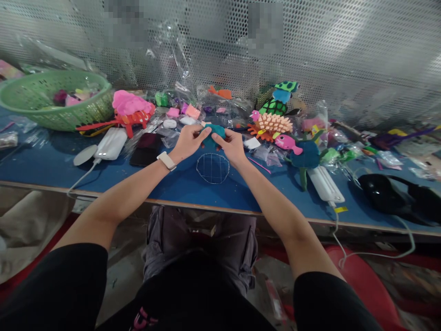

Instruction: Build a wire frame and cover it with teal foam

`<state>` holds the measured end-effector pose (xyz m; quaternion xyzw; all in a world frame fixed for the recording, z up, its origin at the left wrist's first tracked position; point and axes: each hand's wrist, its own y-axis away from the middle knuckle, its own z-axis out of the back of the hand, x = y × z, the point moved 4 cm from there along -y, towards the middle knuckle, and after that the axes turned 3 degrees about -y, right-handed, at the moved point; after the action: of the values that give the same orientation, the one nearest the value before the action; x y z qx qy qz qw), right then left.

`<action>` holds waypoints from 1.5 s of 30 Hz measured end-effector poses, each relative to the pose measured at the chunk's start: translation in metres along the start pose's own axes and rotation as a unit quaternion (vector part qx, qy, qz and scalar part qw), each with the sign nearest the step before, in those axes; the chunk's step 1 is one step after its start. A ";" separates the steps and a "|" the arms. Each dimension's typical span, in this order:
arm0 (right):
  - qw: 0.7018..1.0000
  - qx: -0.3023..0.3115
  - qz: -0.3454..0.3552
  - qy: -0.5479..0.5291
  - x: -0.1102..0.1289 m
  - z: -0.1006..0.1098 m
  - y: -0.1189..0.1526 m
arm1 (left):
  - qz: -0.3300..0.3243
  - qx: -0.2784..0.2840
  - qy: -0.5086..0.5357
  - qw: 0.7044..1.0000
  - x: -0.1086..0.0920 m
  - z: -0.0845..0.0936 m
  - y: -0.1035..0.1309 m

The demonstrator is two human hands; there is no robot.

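A lump of teal modelling clay (216, 132) is gripped between both hands above the blue table. My left hand (190, 140) pinches its left side, thumb on top, with a pale wristband (166, 161) at the wrist. On its right side my right hand (232, 143) closes on the same lump, its thumb pressed against the clay. The fingers hide part of the lump's underside. Just below the hands lies a round wire frame (212, 168) crossed by thin wires, apart from both hands.
A green basket (93, 112) stands at the back left. White power banks (112, 143) with cables lie on either side. Clay animals, among them a pink fish (287, 143), and plastic-wrapped clay line the back. Black headphones (386, 191) sit at right, near the table's front edge.
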<state>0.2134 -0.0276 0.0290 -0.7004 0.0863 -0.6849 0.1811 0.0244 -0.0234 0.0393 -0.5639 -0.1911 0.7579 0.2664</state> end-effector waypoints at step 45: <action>0.999 -0.027 -0.019 -0.027 -0.003 0.008 -0.006 | -0.016 0.071 0.007 0.997 -0.006 -0.006 0.001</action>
<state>0.2206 -0.0196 0.0280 -0.7252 0.0861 -0.6662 0.1511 0.0317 -0.0285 0.0415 -0.5454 -0.1436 0.7616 0.3192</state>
